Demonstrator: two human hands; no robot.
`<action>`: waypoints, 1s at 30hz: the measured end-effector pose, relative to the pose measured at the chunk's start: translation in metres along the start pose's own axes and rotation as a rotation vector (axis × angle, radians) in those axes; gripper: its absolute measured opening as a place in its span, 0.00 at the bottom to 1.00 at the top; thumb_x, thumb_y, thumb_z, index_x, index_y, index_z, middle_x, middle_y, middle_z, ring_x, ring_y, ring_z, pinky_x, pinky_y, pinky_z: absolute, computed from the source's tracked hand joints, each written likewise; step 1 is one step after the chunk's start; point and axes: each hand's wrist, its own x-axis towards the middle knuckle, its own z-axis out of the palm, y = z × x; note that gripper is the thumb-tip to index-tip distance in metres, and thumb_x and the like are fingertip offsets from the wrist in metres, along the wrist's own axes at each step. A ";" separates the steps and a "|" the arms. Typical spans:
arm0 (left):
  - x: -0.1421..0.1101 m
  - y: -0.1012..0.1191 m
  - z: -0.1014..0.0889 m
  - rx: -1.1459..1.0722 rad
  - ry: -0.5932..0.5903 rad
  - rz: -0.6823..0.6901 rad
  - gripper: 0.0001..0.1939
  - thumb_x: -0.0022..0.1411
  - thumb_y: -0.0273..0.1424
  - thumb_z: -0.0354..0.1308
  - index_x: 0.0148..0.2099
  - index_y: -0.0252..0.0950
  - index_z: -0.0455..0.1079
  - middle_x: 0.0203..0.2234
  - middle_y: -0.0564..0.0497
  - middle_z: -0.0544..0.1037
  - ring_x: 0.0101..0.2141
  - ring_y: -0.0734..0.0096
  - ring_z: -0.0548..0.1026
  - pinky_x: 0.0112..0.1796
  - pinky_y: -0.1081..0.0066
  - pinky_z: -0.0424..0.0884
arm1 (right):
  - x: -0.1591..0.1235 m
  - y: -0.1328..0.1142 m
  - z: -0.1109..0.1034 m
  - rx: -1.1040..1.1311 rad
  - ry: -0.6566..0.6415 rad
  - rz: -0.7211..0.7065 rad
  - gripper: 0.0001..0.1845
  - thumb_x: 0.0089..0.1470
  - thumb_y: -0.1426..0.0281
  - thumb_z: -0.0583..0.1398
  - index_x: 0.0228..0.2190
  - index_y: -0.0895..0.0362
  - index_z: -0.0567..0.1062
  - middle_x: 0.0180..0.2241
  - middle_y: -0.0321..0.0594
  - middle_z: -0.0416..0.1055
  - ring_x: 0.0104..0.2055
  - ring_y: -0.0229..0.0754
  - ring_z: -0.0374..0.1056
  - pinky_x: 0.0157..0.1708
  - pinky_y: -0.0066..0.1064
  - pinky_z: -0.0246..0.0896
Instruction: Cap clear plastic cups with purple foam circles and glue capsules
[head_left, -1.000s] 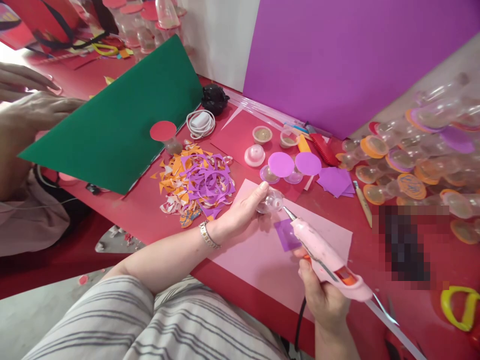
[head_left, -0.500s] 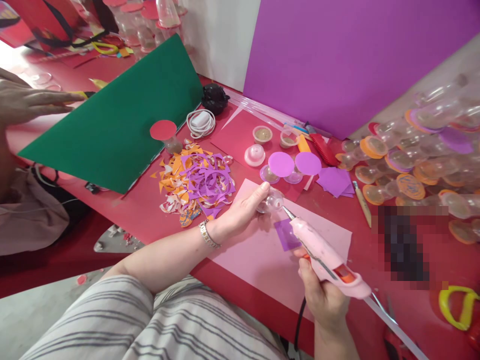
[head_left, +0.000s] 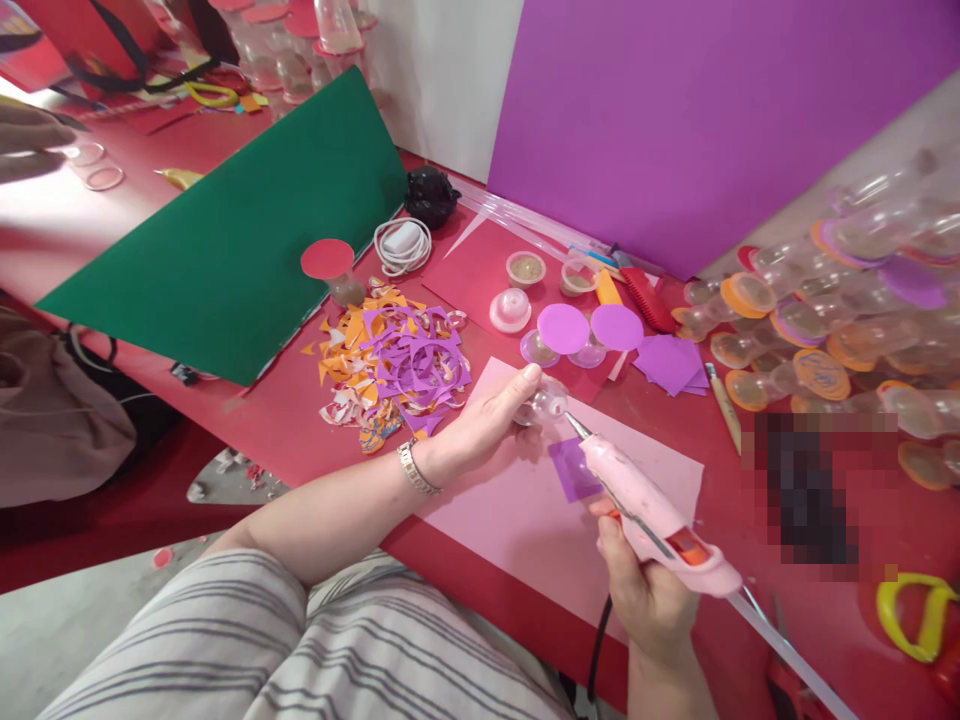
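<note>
My left hand (head_left: 487,415) is closed round a small clear plastic cup (head_left: 546,401), held just above a pink paper sheet (head_left: 525,520). My right hand (head_left: 641,590) grips a pink hot glue gun (head_left: 649,515); its metal nozzle touches the cup's rim. A purple paper square (head_left: 568,470) lies on the pink sheet under the nozzle. Two clear cups topped with purple paper discs (head_left: 589,328) stand just beyond my left hand.
A heap of orange and purple paper scraps (head_left: 394,365) lies left of my hand. A green sheet (head_left: 240,240) leans at the left, a purple board (head_left: 690,120) behind. Many finished clear cups (head_left: 840,310) pile at the right. Another person's hand (head_left: 26,135) shows at the far left.
The other person's hands have drawn back to the left, off the green sheet. My own hands, the cup and the glue gun have hardly moved.
</note>
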 end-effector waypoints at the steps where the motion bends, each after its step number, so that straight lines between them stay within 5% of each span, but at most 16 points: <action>1: 0.000 0.000 0.000 -0.001 -0.001 0.001 0.30 0.69 0.56 0.48 0.44 0.34 0.75 0.27 0.51 0.76 0.22 0.78 0.69 0.24 0.75 0.64 | 0.000 0.000 0.000 0.003 0.000 0.005 0.04 0.62 0.72 0.63 0.38 0.58 0.78 0.33 0.44 0.78 0.32 0.45 0.77 0.28 0.32 0.76; 30: -0.003 0.002 -0.001 -0.008 -0.040 -0.032 0.29 0.70 0.54 0.47 0.45 0.34 0.75 0.28 0.50 0.76 0.23 0.77 0.69 0.25 0.75 0.66 | 0.000 0.003 0.003 -0.061 0.047 -0.054 0.04 0.62 0.71 0.64 0.37 0.60 0.77 0.34 0.47 0.79 0.33 0.47 0.79 0.28 0.34 0.79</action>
